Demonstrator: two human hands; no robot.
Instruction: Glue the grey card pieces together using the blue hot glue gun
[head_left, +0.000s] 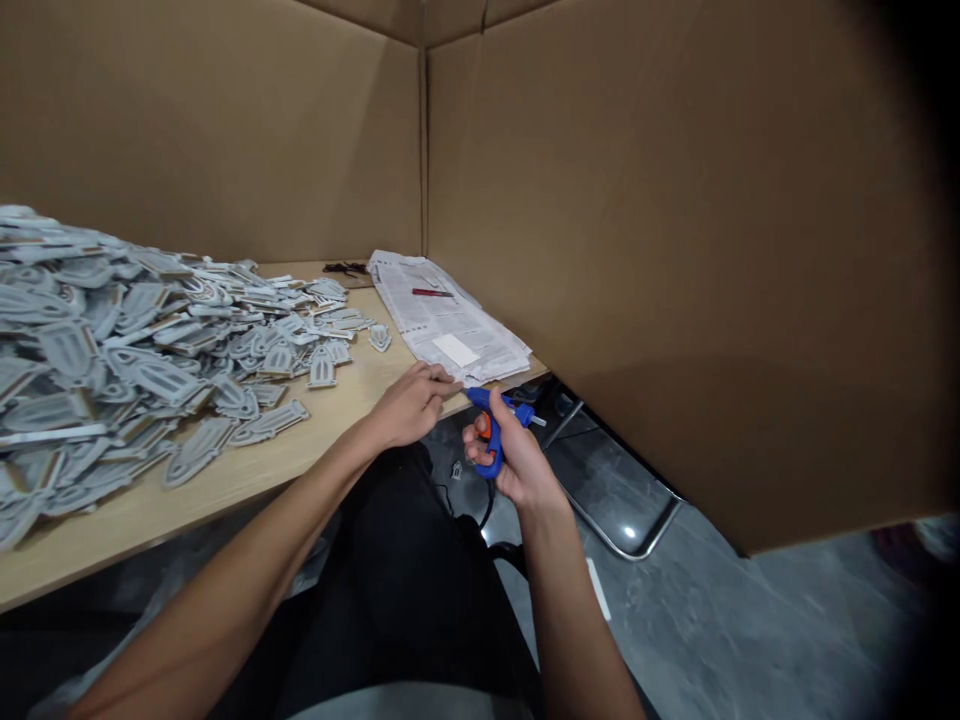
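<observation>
- Blue-and-orange plastic glue gun [494, 445]: your right hand [519, 455] has fingers clamped round its handle.
- Your left hand [411, 405] is beside the nozzle; whether it pinches anything, I cannot tell.
- Beyond: printed white newspaper sheets [450, 320], lettering too small to read.

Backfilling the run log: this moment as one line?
right grip: holds blue glue gun | left grip: near nozzle, contents unclear | grey parts: heaped on table | newspaper: on table

Cardboard panels [675, 250], possibly a chair frame [619, 549].
</observation>
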